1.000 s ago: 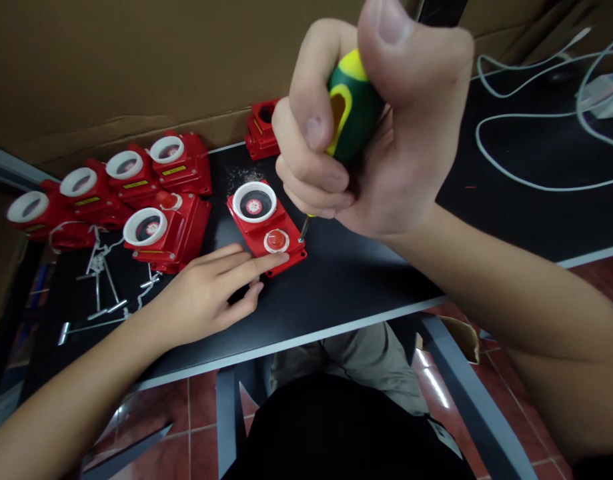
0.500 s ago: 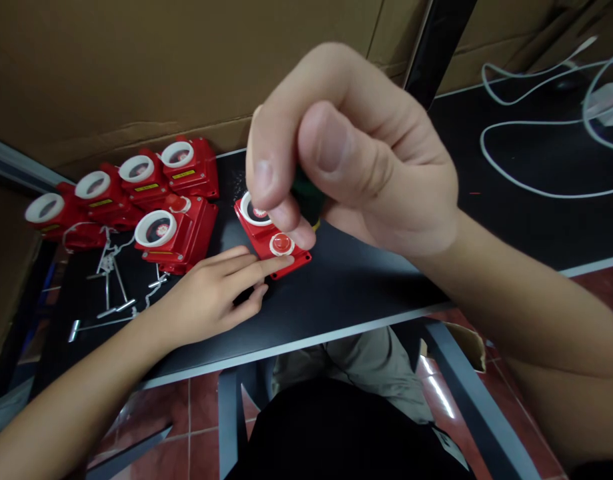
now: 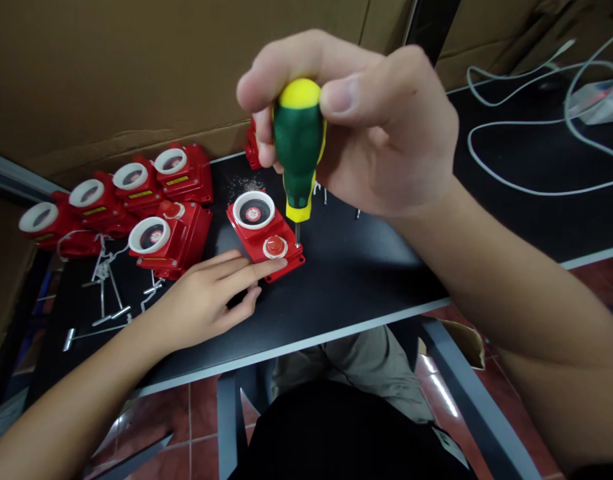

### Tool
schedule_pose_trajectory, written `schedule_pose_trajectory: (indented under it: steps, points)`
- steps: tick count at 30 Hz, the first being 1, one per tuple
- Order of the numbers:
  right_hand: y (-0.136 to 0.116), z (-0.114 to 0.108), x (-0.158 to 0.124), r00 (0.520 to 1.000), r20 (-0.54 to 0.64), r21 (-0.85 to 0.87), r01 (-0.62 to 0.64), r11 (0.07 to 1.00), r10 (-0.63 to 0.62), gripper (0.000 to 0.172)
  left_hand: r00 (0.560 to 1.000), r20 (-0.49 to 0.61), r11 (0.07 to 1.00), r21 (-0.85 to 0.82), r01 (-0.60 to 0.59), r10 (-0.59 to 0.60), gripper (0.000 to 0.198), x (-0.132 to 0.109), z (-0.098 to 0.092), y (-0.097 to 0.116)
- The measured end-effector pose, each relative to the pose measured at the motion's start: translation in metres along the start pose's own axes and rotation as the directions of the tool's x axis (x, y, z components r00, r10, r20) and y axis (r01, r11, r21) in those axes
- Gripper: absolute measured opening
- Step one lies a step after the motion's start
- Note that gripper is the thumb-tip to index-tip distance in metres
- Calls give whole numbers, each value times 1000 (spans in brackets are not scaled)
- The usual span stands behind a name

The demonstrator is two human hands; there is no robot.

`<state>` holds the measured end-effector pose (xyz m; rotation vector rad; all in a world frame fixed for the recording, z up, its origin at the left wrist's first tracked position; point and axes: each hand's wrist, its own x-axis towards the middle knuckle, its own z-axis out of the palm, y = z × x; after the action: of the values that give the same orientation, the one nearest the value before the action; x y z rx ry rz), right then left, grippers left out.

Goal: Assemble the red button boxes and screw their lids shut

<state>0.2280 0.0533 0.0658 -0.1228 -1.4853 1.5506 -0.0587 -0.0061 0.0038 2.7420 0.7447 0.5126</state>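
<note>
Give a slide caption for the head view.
Right hand holds screwdriver on red box; left hand steadies it.

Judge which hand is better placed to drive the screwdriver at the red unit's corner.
Right, probably. The right hand holds the green-and-yellow screwdriver upright, tip on the near right corner of the red unit. The left hand holds no tool and only rests its fingertips against the unit's edge.

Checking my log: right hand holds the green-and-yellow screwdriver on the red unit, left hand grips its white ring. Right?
No: head view shows the left hand resting fingertips on the red unit by its button, not gripping the white ring.
</note>
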Motion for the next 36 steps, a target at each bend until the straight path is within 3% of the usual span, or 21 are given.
schedule_pose_trajectory:
  steps: [5, 8, 11, 14, 18, 20, 22, 25, 27, 30, 33, 34, 36]
  points:
    - [-6, 1, -4, 995, 43, 25, -90, 996, 89, 21, 1000, 14, 1000, -4, -20, 20, 50, 0, -1, -1]
    - [-7, 2, -5, 992, 18, 28, -122, 992, 121, 21, 1000, 14, 1000, -1, -16, 16, 49, 0, 0, -2]
    - [-7, 3, -5, 989, -10, 120, -142, 983, 144, 10, 1000, 0, 1000, 21, -12, 12, 43, -2, 1, -2]
    - [-8, 5, -5, 986, 25, 150, -168, 974, 166, 26, 1000, -9, 999, 42, 0, 1, 35, -2, 2, -2]
    - [-9, 10, -4, 986, 74, 56, -151, 987, 147, 13, 997, -63, 999, -18, 42, -43, 21, -3, 4, -2]
    - [-9, 11, -3, 989, 62, 17, -136, 991, 135, 18, 988, -136, 996, -54, 67, -74, 12, -3, 4, -4]
    - [-8, 11, -1, 988, 75, 9, -135, 991, 134, 14, 972, -198, 991, -66, 113, -124, 24, -4, 5, -6]
    - [0, 8, 1, 987, 119, 59, -112, 992, 104, 37, 948, -244, 977, -105, 184, -204, 39, -4, 7, -13]
    - [5, 5, 2, 993, 116, 116, -51, 992, 37, 42, 937, -267, 969, -157, 190, -226, 45, -4, 11, -19]
    - [8, 2, 3, 991, 132, 139, -4, 990, -14, 29, 921, -283, 947, -256, 195, -267, 47, -4, 22, -26]
    - [5, -1, 5, 986, 161, 52, -63, 997, 54, 12, 903, -298, 933, -277, 228, -309, 61, -6, 33, -32]
    - [4, -2, 6, 984, 170, 30, -67, 997, 61, 13, 893, -322, 937, -254, 240, -316, 71, -6, 36, -34]
    - [4, -7, 9, 979, 203, 0, -21, 1000, 21, 30, 883, -351, 946, -203, 252, -311, 95, -7, 41, -39]
